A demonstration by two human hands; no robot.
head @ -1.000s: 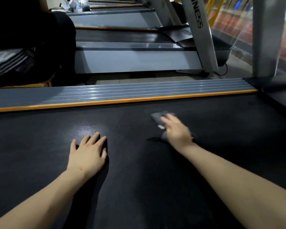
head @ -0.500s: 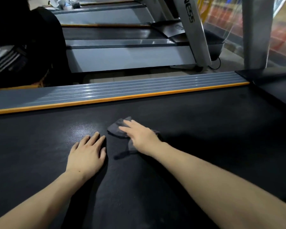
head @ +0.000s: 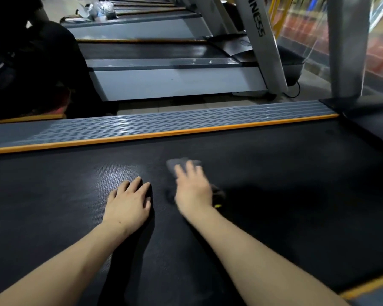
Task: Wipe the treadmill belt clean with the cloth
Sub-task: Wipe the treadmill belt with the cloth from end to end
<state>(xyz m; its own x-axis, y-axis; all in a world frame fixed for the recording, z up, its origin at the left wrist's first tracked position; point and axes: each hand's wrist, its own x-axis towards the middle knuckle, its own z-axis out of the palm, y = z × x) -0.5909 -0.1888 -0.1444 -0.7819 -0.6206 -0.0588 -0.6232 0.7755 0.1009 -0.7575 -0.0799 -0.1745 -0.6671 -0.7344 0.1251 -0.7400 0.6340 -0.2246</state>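
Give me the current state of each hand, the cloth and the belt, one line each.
left hand: flat on the belt, fingers straight, holding nothing.
right hand: pressing the cloth down with straight fingers, motion-blurred.
cloth: grey, lying on the belt, mostly under the right hand, its far edge showing past the fingertips.
belt: black, with a paler sheen ahead of the left hand; I cannot tell whether it is damp.

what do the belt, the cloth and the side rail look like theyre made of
Belt: likely matte black rubber; a fine dimpled texture shows in the glare. Cloth under the right hand: soft grey fabric, blurred, weave unclear. Side rail: ribbed grey, glossy highlights, metal or plastic, with an orange strip.
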